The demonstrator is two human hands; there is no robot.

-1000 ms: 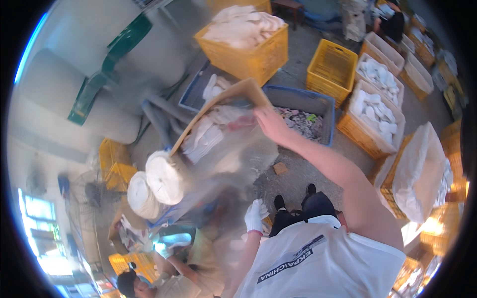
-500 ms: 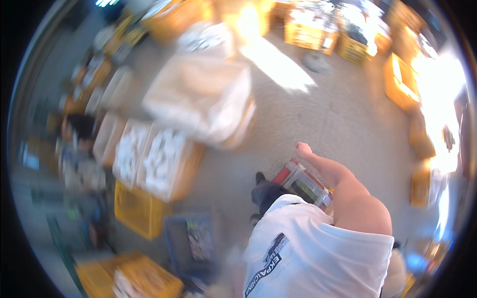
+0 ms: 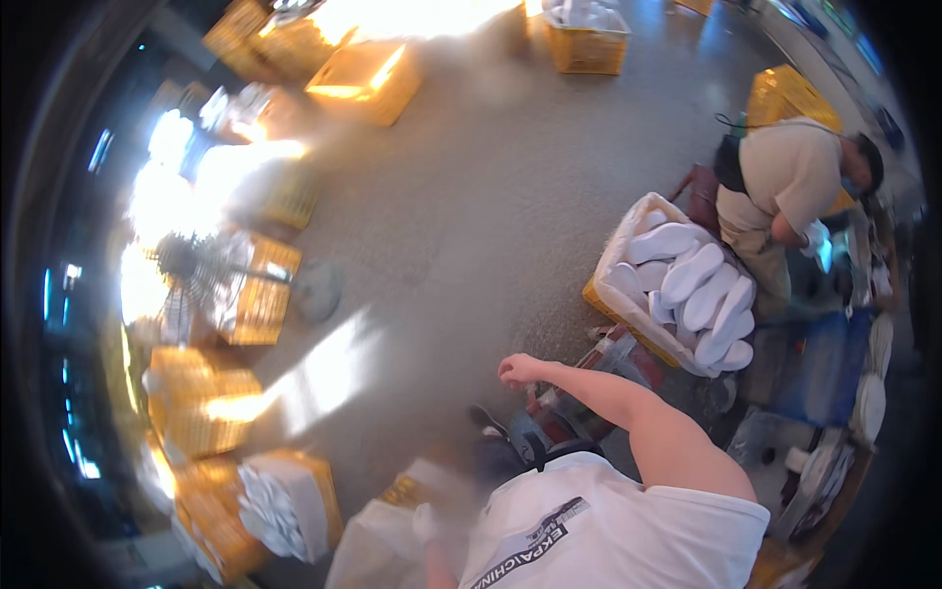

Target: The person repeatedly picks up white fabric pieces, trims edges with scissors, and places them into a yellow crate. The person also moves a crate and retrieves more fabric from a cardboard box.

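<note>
The lined crate [image 3: 400, 489] nearest the left hand [image 3: 428, 523] probably handles as 2 materials: a stiff yellow shell and a pale liner [image 3: 373, 550] that looks soft, light and easily creased. The rigid rim should give the surest hold; the liner alone would likely slip or bunch. This crate lies just beside the left hand, on its outer side, and well apart from the right hand [image 3: 521, 370].

The left hand is gloved and blurred; I cannot tell whether its fingers are spread or pinching the liner. The bare right hand looks loosely curled, nothing visible in it, though I cannot tell whether its fingertips meet. Farther right of that hand, white sole-shaped pieces [image 3: 699, 285] fill another crate [image 3: 610, 275].
</note>
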